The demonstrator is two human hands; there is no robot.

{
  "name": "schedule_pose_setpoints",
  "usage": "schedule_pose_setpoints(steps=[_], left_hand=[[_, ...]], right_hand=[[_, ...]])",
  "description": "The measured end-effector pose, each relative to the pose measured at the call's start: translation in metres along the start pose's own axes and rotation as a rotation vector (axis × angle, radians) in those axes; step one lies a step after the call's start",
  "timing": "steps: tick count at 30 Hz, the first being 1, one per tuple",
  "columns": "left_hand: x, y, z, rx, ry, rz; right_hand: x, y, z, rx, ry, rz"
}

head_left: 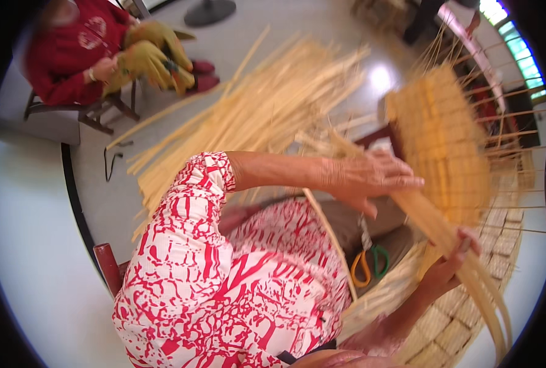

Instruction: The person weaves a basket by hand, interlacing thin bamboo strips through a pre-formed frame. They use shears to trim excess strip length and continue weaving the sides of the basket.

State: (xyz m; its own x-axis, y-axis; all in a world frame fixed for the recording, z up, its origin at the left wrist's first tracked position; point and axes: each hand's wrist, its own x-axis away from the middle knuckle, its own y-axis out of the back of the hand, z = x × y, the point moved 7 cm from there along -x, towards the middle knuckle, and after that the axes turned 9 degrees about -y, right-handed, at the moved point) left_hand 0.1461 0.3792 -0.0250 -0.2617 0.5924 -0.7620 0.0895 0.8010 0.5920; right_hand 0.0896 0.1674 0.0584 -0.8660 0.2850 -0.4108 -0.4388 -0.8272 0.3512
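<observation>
A: From the head view, where are we finding the long, flat, pale-tan strips point(429, 218)?

B: We are seeing them slanting between the hands, their far ends curving away past the right hand point(449, 262).

A: How are the hands holding them?

B: The right hand is closing its thumb and fingers around them. The left hand point(377, 175) is reaching across with fingers outstretched and thumb apart; we aren't managing to tell whether it is pinching anything. We are guessing that the wide spacing is keeping the strips straight.

A: What is standing just beyond them?

B: A yellow-tan woven basket point(441, 144), blurred, is spreading thin bare stakes point(518, 122) away from both hands, perhaps to leave the near side free.

A: And the scissors with one orange and one green loop point(367, 248)?

B: They are lying below the left hand, probably for easy reach. The loose heap of pale-yellow strips point(254, 116) is fanning out beyond the left forearm, seemingly leaving separate lengths accessible.
</observation>
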Motion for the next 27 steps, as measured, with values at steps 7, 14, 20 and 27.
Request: schedule_pose_setpoints(steps=[7, 14, 20, 27], left_hand=[[0.048, -0.053, 0.024, 0.008, 0.332, -0.387], [0.050, -0.057, 0.055, 0.239, 0.456, -0.655], [-0.005, -0.015, 0.015, 0.260, 0.395, -0.740], [0.051, -0.084, 0.062, 0.238, 0.582, -0.665]], right_hand=[[0.008, -0.035, 0.019, 0.065, -0.022, 0.097], [-0.025, -0.056, 0.029, 0.008, 0.048, 0.143], [-0.040, -0.033, 0.129, 0.650, 0.682, 0.042], [-0.047, -0.062, -0.009, -0.130, -0.100, 0.118]])
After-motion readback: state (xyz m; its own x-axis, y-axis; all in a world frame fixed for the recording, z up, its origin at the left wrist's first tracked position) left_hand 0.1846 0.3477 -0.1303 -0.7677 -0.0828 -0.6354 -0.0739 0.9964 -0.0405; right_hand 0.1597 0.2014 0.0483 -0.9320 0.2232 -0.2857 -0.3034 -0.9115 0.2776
